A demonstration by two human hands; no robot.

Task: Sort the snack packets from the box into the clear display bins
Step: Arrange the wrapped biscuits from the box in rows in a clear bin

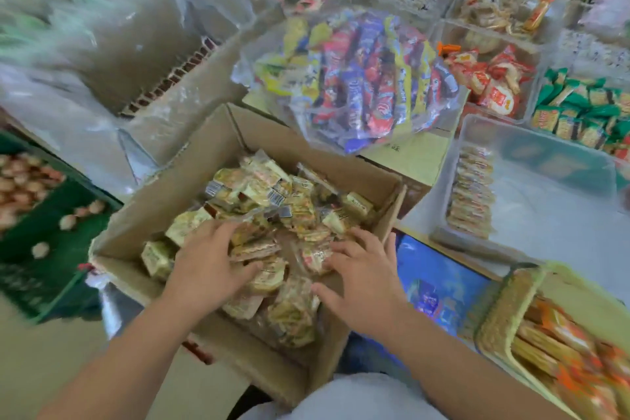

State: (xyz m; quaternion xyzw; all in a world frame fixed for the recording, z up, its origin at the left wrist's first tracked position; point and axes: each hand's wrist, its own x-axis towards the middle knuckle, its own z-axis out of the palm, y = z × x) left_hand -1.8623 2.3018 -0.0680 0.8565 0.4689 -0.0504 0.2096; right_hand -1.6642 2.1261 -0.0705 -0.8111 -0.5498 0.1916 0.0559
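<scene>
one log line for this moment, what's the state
phase: pick | left hand: on snack packets in box, grip unclear | right hand: spread flat on packets | clear bin: one row of packets inside

Both bare forearms [136, 344] stretched forward, palms down. Left hand [208, 262] fingers bent inward, maybe gripping, too blurry to call. Right hand [361, 276] fingers splayed, thumb out.

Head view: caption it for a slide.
Left hand and right hand rest on yellow snack packets in the cardboard box, clear bin alongside.
</scene>
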